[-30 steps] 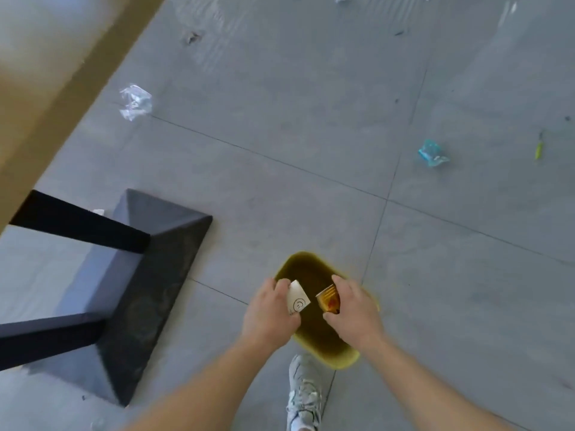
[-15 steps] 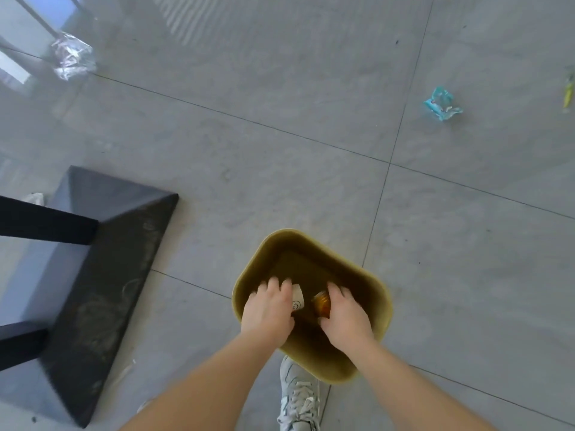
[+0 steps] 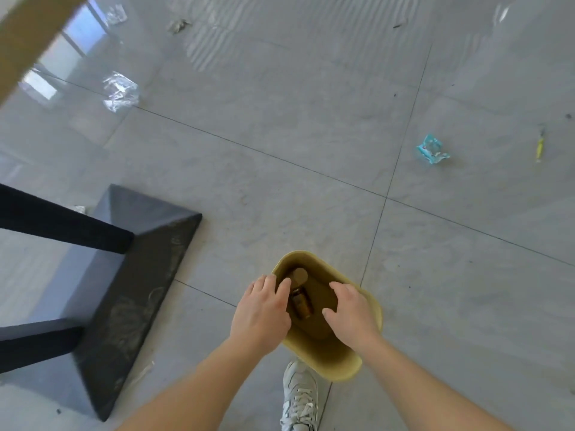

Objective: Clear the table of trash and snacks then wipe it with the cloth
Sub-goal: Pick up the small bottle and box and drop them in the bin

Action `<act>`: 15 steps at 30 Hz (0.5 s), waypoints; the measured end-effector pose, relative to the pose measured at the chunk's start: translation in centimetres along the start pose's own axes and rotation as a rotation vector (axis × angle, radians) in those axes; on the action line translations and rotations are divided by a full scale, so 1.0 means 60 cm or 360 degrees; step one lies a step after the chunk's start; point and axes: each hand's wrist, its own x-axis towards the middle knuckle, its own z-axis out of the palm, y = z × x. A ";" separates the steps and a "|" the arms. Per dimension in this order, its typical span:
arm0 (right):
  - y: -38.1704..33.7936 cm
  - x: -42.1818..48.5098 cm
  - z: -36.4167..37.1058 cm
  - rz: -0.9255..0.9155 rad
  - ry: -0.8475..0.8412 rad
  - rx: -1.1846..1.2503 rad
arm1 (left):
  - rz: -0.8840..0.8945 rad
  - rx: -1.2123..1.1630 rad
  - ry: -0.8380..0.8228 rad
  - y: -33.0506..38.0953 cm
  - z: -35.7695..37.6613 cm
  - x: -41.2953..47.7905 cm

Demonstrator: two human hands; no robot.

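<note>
Left hand (image 3: 261, 312) and right hand (image 3: 351, 315): fingers spread, empty, apart over yellow waste bin (image 3: 370, 309) on grey tile floor (image 3: 280, 181). Bin contents dim: brown bottle-like item (image 3: 300, 301), round object (image 3: 298, 276) above it; identity unclear. Table edge (image 3: 28, 35) cut off upper left. Clear wrapper (image 3: 119, 91) and blue wrapper (image 3: 432, 149) on floor, well apart. Black table base (image 3: 130, 275) left. White sneaker (image 3: 300, 396) partly cropped.

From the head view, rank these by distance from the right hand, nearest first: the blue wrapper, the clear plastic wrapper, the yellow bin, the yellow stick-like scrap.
Measured from the right hand:
1. Yellow bin: directly under the hand, at the person's feet.
2. Blue wrapper: on the floor ahead, to the right.
3. Yellow stick-like scrap: beyond the blue wrapper, further right.
4. Clear plastic wrapper: far ahead on the left, near the table edge.
</note>
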 end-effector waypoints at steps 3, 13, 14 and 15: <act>-0.051 -0.037 -0.061 -0.0084 0.0047 -0.0024 | -0.0001 0.0029 0.0088 -0.003 -0.084 -0.041; -0.260 -0.211 -0.253 -0.0514 0.0178 -0.0249 | -0.0180 -0.0039 0.0372 -0.005 -0.365 -0.220; -0.278 -0.226 -0.265 -0.0549 0.0188 -0.0266 | -0.0191 -0.0024 0.0406 -0.007 -0.386 -0.236; -0.295 -0.239 -0.276 -0.0581 0.0193 -0.0286 | -0.0207 -0.0010 0.0439 -0.011 -0.404 -0.252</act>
